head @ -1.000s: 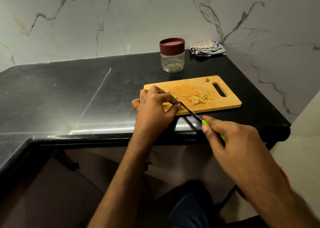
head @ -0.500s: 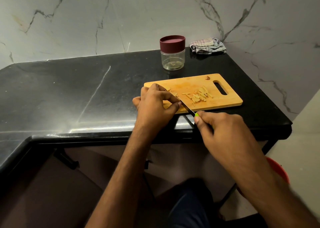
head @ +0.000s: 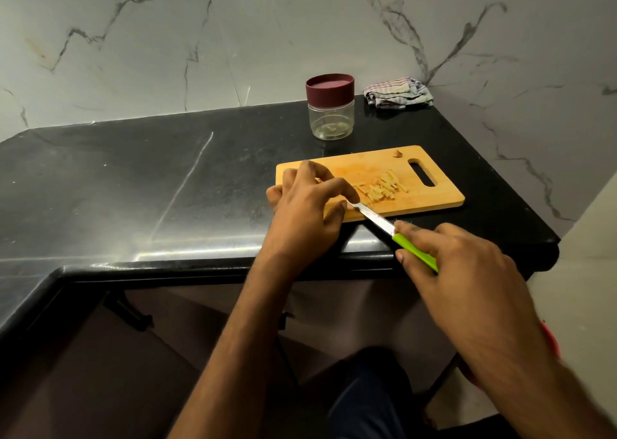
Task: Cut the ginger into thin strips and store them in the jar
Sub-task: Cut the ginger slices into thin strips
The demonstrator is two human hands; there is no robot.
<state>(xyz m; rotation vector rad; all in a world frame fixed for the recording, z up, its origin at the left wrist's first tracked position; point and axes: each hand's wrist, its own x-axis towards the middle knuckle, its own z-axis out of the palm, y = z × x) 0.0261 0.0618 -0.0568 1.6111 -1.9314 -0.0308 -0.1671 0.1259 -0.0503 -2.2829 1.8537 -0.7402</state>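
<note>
Marble-veined wall panels back a black stone desk (head: 133, 184), and everything is best placed from the wooden cutting board (head: 430, 201) that lies near the desk's front edge. On the board's left half the left hand (head: 307, 211) is curled down with fingertips and thumb pinched together, apparently pinning the uncut ginger, though the piece itself is hidden beneath the fingers. The right hand (head: 467, 271), off the board's near edge, is wrapped round the green handle of a knife (head: 394, 234), forefinger laid along the top; the blade angles up onto the board and its tip disappears under the left fingertips, a hold that likely steadies thin slicing close to the knuckles. Cut ginger strips (head: 380, 188) lie heaped at the board's middle, pushed clear of the blade, and one small scrap (head: 397, 153) sits at the far edge beside the handle slot. Behind the board stands the jar (head: 330, 117), maroon lid on and seemingly empty, so storing looks not yet begun. A crumpled cloth (head: 397, 92) lies behind the board's right end, against the wall.
</note>
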